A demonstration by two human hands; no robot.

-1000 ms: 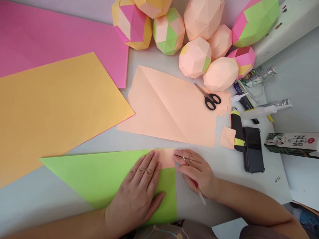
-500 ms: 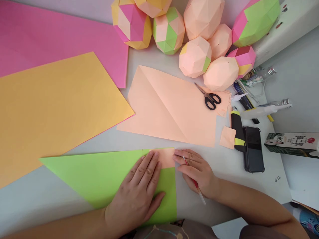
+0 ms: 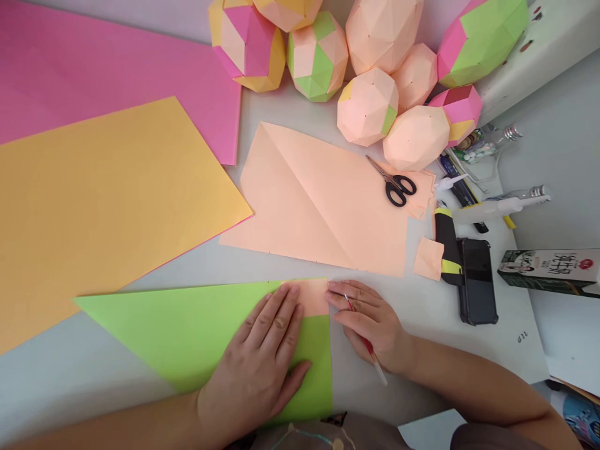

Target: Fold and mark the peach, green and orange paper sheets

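Note:
My left hand [image 3: 262, 350] lies flat with its fingers stretched out. It covers part of a green paper sheet [image 3: 154, 325], and its fingertips rest on a small peach paper square [image 3: 312, 297] at the sheet's upper right corner. The square's left part is hidden under those fingers. My right hand [image 3: 375, 331] is closed around a slim red pen [image 3: 368, 345], whose tip points up and to the left. Its fingertips touch the right edge of the square.
Behind lies a creased peach sheet [image 3: 290, 200] with black scissors [image 3: 396, 187] on it. Yellow [image 3: 117, 200] and pink [image 3: 140, 75] sheets cover the left. Several faceted paper shapes [image 3: 368, 107] stand at the back. A phone [image 3: 477, 281] and a black-and-yellow tool [image 3: 447, 247] are at right.

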